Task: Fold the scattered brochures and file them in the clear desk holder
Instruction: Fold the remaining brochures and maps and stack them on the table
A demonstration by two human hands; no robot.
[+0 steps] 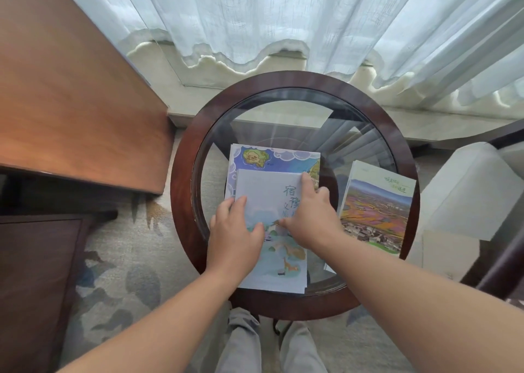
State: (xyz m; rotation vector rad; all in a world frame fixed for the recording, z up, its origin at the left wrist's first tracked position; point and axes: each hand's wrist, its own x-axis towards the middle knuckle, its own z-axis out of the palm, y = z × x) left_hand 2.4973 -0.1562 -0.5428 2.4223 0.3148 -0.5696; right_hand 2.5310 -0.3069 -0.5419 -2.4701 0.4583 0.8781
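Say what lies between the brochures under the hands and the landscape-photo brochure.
Only a bare strip of the glass tabletop, shown in the head view.

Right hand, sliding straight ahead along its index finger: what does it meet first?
The right hand presses the pale blue brochure near its far edge. Straight on, it would likely first cross the illustrated map sheet underneath, then bare glass of the round table.

Worn on the head, facing forward and steeply down onto the round glass surface (181, 202), close above it. Wide-angle, bowing the edges; taking in left hand (235, 231), right hand (309, 216), legs (243, 344) below, curtain (283, 18) above.
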